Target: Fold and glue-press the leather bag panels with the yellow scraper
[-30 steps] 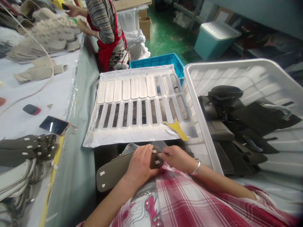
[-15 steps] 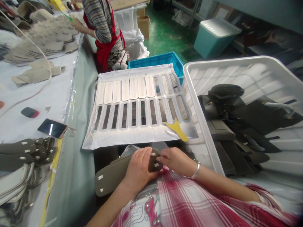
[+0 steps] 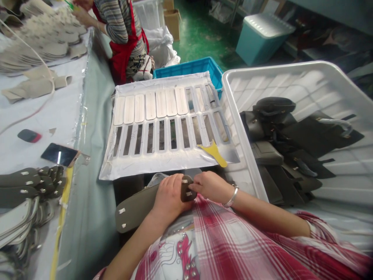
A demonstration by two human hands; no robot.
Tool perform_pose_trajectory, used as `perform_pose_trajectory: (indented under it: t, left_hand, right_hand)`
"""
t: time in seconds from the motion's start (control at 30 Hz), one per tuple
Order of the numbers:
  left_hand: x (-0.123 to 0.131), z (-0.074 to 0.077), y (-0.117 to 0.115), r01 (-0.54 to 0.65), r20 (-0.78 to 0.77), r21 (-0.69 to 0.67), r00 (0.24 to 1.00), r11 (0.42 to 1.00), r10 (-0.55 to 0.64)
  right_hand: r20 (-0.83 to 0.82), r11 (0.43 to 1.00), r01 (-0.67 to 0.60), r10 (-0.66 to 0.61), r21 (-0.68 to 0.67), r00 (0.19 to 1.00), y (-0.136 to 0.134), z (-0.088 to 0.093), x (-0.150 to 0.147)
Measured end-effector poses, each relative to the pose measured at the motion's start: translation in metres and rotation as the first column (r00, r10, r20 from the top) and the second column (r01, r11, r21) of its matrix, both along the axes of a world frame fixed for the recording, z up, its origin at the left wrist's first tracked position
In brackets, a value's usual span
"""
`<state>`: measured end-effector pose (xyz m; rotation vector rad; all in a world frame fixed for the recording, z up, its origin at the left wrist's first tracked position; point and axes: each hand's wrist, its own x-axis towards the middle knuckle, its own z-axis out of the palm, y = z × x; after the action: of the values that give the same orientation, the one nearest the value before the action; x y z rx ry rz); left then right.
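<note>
A long olive-grey bag panel (image 3: pixel 135 208) with rounded ends lies across my lap, small whitish tabs near both ends. My left hand (image 3: pixel 169 198) is wrapped over it right of its middle. At the panel's right end, my right hand (image 3: pixel 211 187) has its fingers closed in a pinch on the edge, close to the tabs. Whether something small is also between those fingertips is hidden. Some clear plastic (image 3: pixel 156 179) shows behind the panel.
Ahead lies a white slotted frame (image 3: pixel 157 165) holding pale strips (image 3: pixel 150 105) and a yellow scraper (image 3: pixel 215 152). A white bin (image 3: pixel 243 144) with dark bag pieces stands right. The left table (image 3: pixel 70 128) carries a phone (image 3: pixel 60 154) and stacked panels (image 3: pixel 17 179). A co-worker (image 3: pixel 116 27) stands beyond.
The view has shifted slightly, so the surroundings appear a little higher and further left. Both hands keep nearly the same grip on the panel.
</note>
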<state>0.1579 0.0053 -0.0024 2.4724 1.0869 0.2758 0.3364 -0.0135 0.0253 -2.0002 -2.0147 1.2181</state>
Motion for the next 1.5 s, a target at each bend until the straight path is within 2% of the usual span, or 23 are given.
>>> perform_pose_trajectory:
  t: [0.33, 0.47, 0.6, 0.87, 0.97, 1.07, 1.2, 1.37, 1.43, 1.5]
  left_hand:
    - [0.002, -0.004, -0.005, -0.042, -0.005, 0.038, 0.999, 0.998, 0.042]
    - [-0.010, 0.000, -0.005, 0.068, 0.045, 0.033, 0.997, 0.997, -0.070]
    - [-0.020, 0.003, -0.003, 0.181, 0.010, 0.050, 0.983, 0.982, -0.182]
    - [-0.013, 0.007, -0.004, 0.174, -0.023, 0.055, 0.985, 0.983, -0.173]
    - [-0.012, 0.008, -0.004, 0.156, -0.013, 0.044, 0.988, 0.987, -0.156]
    - [-0.013, 0.008, -0.003, 0.143, -0.007, 0.037, 0.990, 0.989, -0.143]
    - [-0.017, 0.005, -0.003, 0.154, 0.010, 0.022, 0.988, 0.988, -0.154]
    - [-0.018, 0.006, -0.005, 0.150, 0.009, 0.027, 0.989, 0.988, -0.151]
    - [-0.017, 0.008, -0.006, 0.142, 0.013, 0.044, 0.990, 0.989, -0.143]
    - [-0.017, 0.009, -0.007, 0.137, 0.019, 0.054, 0.990, 0.989, -0.138]
  right_hand:
    - [0.018, 1.000, 0.017, -0.017, 0.006, 1.000, 0.000, 0.000, -0.001]
    - [-0.093, 0.993, 0.092, -0.099, -0.078, 0.991, -0.002, -0.005, -0.002]
    - [-0.141, 0.988, 0.126, -0.138, -0.089, 0.980, -0.003, -0.008, -0.003]
    - [-0.073, 0.998, 0.057, -0.058, -0.013, 0.996, 0.002, -0.009, 0.000]
    - [-0.099, 0.996, 0.083, -0.084, -0.018, 0.992, 0.002, -0.016, 0.003]
    - [-0.239, 0.980, 0.177, -0.194, -0.091, 0.951, -0.002, -0.028, 0.004]
    - [-0.472, 0.947, 0.260, -0.320, -0.189, 0.822, -0.009, -0.042, 0.003]
    - [-0.550, 0.926, 0.262, -0.374, -0.272, 0.747, -0.013, -0.049, 0.003]
    - [-0.570, 0.930, 0.265, -0.366, -0.255, 0.736, -0.014, -0.051, 0.003]
    - [-0.595, 0.943, 0.287, -0.328, -0.166, 0.734, -0.015, -0.051, 0.004]
